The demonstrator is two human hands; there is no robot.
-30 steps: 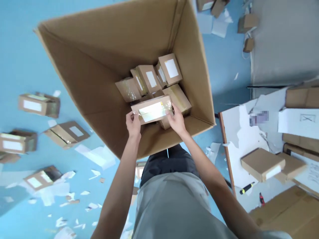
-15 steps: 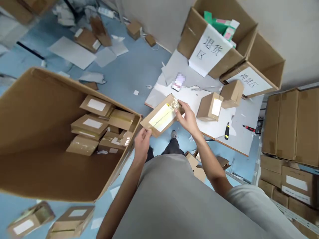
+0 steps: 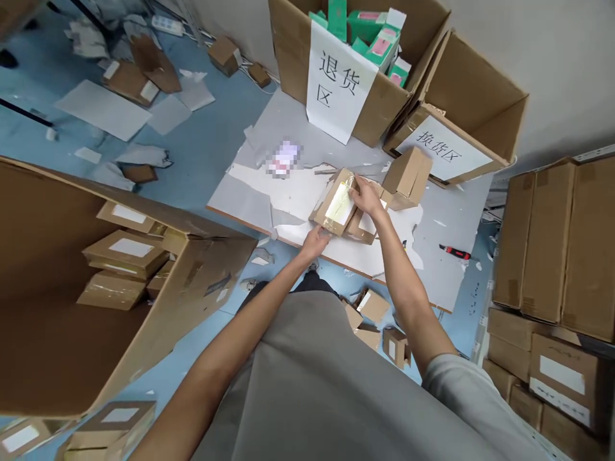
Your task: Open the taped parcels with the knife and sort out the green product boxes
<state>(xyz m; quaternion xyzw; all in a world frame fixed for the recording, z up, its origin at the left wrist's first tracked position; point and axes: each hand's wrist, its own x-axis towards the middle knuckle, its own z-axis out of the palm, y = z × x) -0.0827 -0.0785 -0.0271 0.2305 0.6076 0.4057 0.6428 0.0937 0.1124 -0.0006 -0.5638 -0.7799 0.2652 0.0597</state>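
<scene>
A small cardboard box (image 3: pixel 342 200) with a white label and shiny clear tape is between my two hands over the worktable (image 3: pixel 298 198). My left hand (image 3: pixel 316 241) grips its near lower edge. At the box's far right end, my right hand (image 3: pixel 368 196) has its fingers closed on the edge. Another labelled carton (image 3: pixel 366 225) stands just right of the held box, partly covered by it and by my right hand. Behind that sits a plain brown carton (image 3: pixel 407 178).
A red utility knife (image 3: pixel 455 251) lies on the table's right side. Two open cartons with paper signs stand at the back; the left sign carton (image 3: pixel 331 83) holds green packages. A large open carton (image 3: pixel 192 301) with several boxes is at left. Stacked cartons (image 3: pixel 548 237) line the right.
My hands have carried the box from the table's near edge to over the tabletop, beside the labelled carton. The view has turned, and the large open carton now sits further left.
</scene>
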